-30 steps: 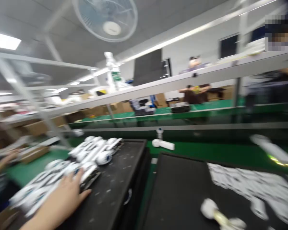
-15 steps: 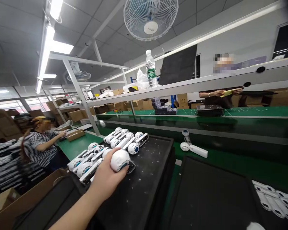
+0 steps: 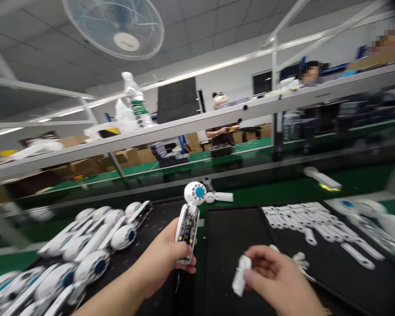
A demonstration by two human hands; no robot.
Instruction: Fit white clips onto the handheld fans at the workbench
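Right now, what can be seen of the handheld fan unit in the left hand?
The handheld fan unit is white plastic, held upright by the left hand, whose fingers wrap its lower handle. Its round head on top has a blue centre. The handle's cover is off, showing a circuit board. It hangs above the black tray, touching nothing else.

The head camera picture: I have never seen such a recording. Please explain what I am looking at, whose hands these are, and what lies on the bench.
The picture comes from a camera worn on a person's head, looking forward and down, so the two bare hands at the bottom are the wearer's own. The left hand holds a small handheld fan upright, its circuit board showing in the open handle. The right hand holds a small white part. On the left a black tray carries many similar fans. On the right, rows of white parts lie on another dark tray. Behind runs a green belt. Other people work farther off.
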